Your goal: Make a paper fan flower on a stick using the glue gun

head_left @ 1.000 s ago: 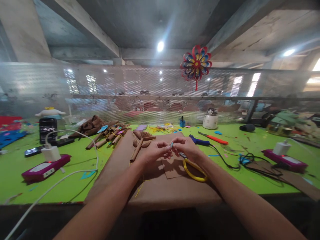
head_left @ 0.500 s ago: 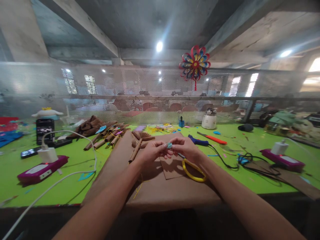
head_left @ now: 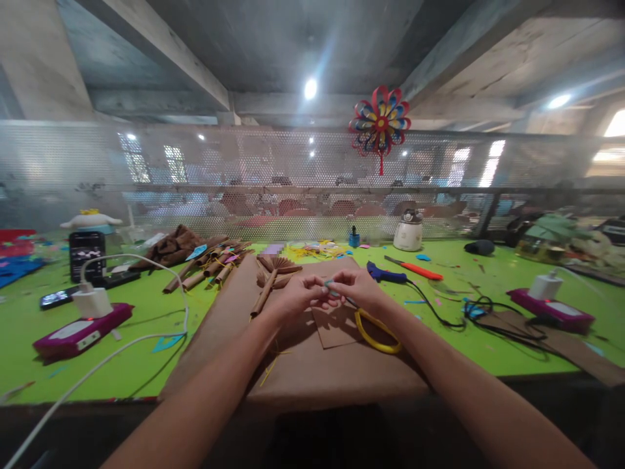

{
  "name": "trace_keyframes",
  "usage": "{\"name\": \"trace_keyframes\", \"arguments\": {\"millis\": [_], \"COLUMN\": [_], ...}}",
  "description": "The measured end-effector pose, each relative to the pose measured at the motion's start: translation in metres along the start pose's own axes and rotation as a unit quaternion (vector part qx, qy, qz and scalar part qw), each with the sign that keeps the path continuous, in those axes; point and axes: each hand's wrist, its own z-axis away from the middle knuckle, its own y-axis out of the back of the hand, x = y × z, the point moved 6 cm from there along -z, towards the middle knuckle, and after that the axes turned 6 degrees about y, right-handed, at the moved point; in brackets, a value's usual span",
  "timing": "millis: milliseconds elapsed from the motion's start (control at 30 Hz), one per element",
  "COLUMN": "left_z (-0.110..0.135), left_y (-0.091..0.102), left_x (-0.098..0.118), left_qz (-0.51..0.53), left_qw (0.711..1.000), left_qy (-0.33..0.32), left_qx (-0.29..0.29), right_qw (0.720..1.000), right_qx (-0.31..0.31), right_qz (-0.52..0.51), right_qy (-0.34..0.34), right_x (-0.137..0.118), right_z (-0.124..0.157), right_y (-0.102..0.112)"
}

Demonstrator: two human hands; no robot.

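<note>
In the middle of the head view, the fingertips of my left hand [head_left: 303, 294] and my right hand [head_left: 360, 290] meet in a pinch. Between them is a small teal piece [head_left: 328, 284], mostly covered by the fingers; its material is unclear. Scissors with yellow handles [head_left: 379, 340] lie under my right hand, their blades partly hidden. Below both hands is a small brown paper piece [head_left: 334, 333] on a larger brown sheet [head_left: 312, 381]. Just beyond my left hand rests a folded brown paper figure [head_left: 263, 296] with rolled parts.
At left are rolled brown paper pieces [head_left: 215, 267], a phone [head_left: 88, 257] and a purple power strip [head_left: 83, 332] with a white cable. To the right lie a blue glue gun [head_left: 388, 273] with a black cord, an orange cutter [head_left: 424, 270] and another purple power strip [head_left: 551, 311].
The teal piece has turned between my fingertips and shows less of its face. My hands stay almost in the same place; the other things have not moved.
</note>
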Motion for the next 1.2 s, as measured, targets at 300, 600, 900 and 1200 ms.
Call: {"name": "trace_keyframes", "arguments": {"millis": [300, 600, 900, 1200], "left_z": [0.001, 0.001, 0.001, 0.006], "left_y": [0.001, 0.006, 0.008, 0.001], "left_x": [0.002, 0.008, 0.003, 0.017], "left_qz": [-0.067, -0.049, 0.018, -0.106], "left_qw": [0.998, 0.996, 0.999, 0.990], "left_qy": [-0.015, -0.060, 0.001, -0.070], "left_qx": [0.003, 0.031, 0.035, 0.065], "right_qw": [0.999, 0.994, 0.999, 1.000], "right_qx": [0.006, -0.034, -0.008, 0.004], "right_qz": [0.036, -0.088, 0.027, -0.020], "right_qy": [0.011, -0.049, 0.043, -0.018], "right_x": [0.011, 0.004, 0.006, 0.006], "right_z": [-0.002, 0.008, 0.000, 0.003], "right_y": [0.002, -0.011, -0.003, -0.004]}}
